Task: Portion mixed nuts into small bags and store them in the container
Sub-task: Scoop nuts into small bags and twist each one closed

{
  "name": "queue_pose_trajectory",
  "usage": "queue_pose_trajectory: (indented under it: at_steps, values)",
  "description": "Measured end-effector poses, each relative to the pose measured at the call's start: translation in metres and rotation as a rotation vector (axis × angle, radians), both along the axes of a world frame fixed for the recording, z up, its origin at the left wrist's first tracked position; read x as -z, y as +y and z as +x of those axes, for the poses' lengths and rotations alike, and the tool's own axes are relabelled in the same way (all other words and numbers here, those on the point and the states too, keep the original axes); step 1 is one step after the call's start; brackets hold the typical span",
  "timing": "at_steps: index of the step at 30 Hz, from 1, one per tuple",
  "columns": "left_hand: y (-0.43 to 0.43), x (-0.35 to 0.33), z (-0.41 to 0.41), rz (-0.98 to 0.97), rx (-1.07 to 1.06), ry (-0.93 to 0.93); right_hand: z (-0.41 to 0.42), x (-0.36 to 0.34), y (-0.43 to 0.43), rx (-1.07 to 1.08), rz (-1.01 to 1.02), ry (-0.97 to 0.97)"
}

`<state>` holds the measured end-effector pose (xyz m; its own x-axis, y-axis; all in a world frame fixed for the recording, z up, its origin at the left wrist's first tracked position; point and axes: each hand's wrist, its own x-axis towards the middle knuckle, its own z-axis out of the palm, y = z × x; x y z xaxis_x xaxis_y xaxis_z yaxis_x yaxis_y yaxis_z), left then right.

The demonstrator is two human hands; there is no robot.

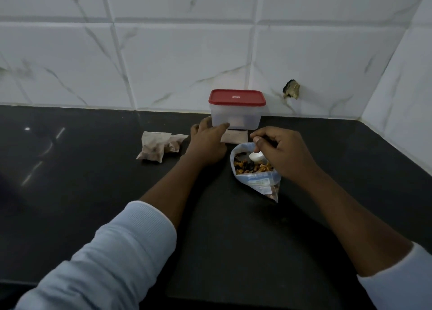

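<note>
By the surface's (pixel 93 192) back edge stands the red-lidded container (pixel 236 113), the left hand's (pixel 207 143) straight fingers seemingly touching its lower left corner above a small bag (pixel 235 138), while the right hand (pixel 281 154) pinches a white scoop (pixel 256 156) inside the open mixed-nut bag (pixel 253 169) nearby.

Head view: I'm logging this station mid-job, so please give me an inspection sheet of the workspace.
Surface: dark countertop, glossy, light reflections at left.
Job's things: container with red lid on, against the wall; open nut bag in front of it; small bag flat before the container; filled small bags piled at left.
Clutter: nothing seen.
Grippers: left hand on the small bag at the container's base, grip unclear; right hand pinches a white scoop in the nut bag.
Cables: nothing seen.
Surroundings: white marbled wall tiles; a broken hole in one tile.
</note>
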<state>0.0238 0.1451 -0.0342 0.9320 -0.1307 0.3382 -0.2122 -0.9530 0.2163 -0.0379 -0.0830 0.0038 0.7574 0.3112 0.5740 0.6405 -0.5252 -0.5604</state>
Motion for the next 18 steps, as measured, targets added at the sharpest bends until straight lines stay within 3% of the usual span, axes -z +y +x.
queue_pose_trajectory:
  at_steps: [6, 13, 18]
  values:
    - [0.004, 0.006, 0.008, 0.070, -0.037, -0.009, 0.002, 0.002, 0.001, -0.004, -0.001, 0.023]
    - [0.006, 0.009, 0.011, 0.022, -0.042, -0.212, 0.006, -0.001, -0.006, 0.042, -0.013, -0.008]
    - [0.007, -0.005, 0.003, -0.267, -0.023, -0.532, 0.005, 0.001, -0.003, 0.035, -0.002, -0.053]
